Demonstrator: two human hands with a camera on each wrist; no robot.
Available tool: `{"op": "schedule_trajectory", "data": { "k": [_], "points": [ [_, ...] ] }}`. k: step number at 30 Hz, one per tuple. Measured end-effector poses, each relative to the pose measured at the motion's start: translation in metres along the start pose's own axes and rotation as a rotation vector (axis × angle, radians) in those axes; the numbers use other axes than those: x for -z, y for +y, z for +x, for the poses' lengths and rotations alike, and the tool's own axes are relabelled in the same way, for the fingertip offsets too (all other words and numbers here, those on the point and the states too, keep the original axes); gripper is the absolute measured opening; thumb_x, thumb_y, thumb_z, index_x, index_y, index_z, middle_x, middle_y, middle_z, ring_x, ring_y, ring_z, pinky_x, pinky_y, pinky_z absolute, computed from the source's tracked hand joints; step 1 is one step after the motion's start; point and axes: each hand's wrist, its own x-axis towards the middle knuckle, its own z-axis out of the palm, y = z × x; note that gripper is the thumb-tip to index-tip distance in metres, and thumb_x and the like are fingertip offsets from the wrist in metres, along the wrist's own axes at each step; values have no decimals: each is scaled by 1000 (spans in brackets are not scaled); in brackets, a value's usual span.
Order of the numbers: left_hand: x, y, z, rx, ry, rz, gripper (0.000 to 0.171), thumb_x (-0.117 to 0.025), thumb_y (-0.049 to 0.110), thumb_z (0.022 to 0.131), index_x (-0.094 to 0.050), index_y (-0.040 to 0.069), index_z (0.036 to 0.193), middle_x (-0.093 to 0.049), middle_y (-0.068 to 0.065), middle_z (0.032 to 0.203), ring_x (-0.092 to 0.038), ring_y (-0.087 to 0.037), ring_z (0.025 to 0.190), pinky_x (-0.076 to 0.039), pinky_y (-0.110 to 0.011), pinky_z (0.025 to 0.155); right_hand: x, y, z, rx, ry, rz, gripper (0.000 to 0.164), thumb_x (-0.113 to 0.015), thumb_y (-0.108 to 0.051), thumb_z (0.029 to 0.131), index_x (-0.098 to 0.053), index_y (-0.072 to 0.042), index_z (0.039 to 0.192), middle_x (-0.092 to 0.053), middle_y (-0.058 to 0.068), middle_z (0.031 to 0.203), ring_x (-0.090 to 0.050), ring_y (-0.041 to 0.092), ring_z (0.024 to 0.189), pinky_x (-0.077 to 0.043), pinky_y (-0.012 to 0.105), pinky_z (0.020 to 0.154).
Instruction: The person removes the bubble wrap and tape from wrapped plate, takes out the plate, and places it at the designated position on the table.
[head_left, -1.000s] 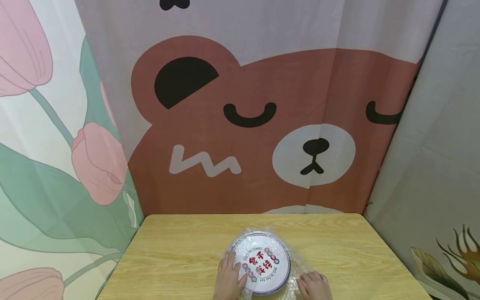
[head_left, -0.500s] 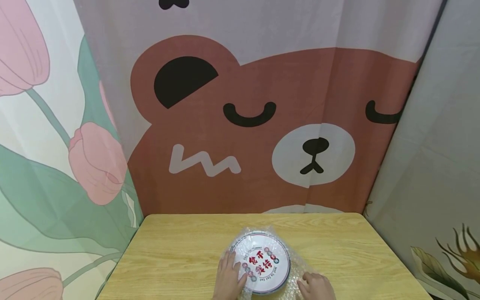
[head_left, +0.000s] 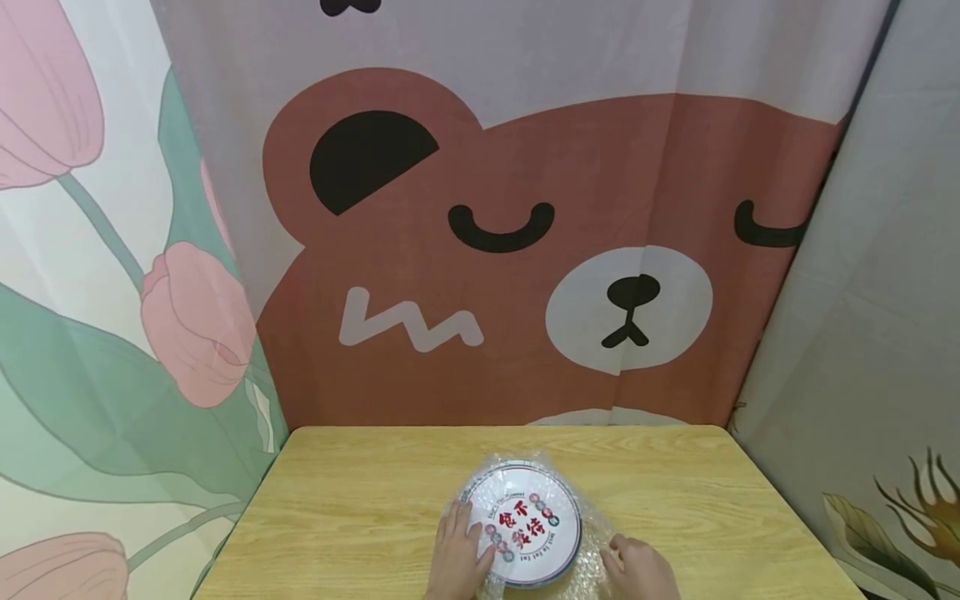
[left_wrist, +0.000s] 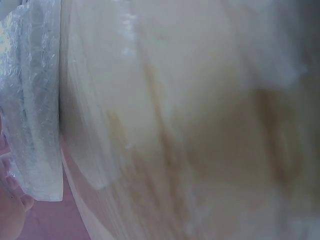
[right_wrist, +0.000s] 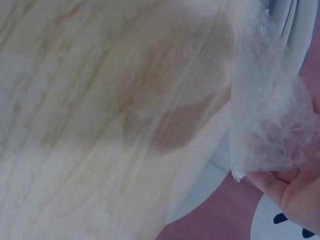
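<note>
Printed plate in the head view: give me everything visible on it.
The plate is round, white and glossy, probably ceramic, with a dark blue line near its edge. Red Chinese characters fill its middle, flanked by colored round motifs and small curved lettering. It lies face up, with bubble wrap around it; whether wrap also covers its face is unclear. The left hand rests over its left edge. The right wrist view shows layered rims, suggesting a stack.

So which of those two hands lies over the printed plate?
The left hand, fingers across the plate; the right hand pinches bubble wrap beside it.
</note>
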Motion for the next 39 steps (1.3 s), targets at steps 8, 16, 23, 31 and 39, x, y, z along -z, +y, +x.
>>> {"op": "schedule_trajectory", "data": {
  "k": [8,16,23,31,39],
  "points": [
    [1,1,-1,-17,37,0,36,-64,34,75,-64,2,90,-48,-21,118,-39,-41,115,-33,-51,93,5,-1,3,128,108,-91,15,-69,-20,73,-58,-12,66,-54,-6,56,-49,10,47,-40,28,42],
    [0,0,0,7,-32,3,39,-60,38,79,-64,2,93,-46,-20,121,-36,-40,118,-30,-50,96,9,-6,7,199,178,-151,15,-68,-18,71,-56,-12,64,-54,-4,55,-54,16,49,-40,34,46],
    [0,0,0,15,-46,15,39,-59,39,79,-64,3,94,-46,-20,122,-35,-39,119,-30,-50,96,12,-11,9,264,285,-169,16,-69,-17,67,-54,-12,63,-54,-3,53,-54,18,46,-37,33,43],
    [-2,0,0,-10,8,21,37,-62,37,77,-64,3,90,-48,-20,119,-38,-39,116,-33,-49,94,21,-22,14,227,226,-158,13,-67,-16,69,-56,-12,64,-55,-2,56,-54,17,47,-38,33,42],
    [-3,-1,-1,-17,17,33,38,-62,38,76,-64,3,90,-48,-19,119,-39,-39,115,-33,-49,93,17,-25,20,269,289,-146,20,-69,-16,67,-51,-15,59,-51,-4,52,-51,17,45,-35,30,38]
  ]
}}
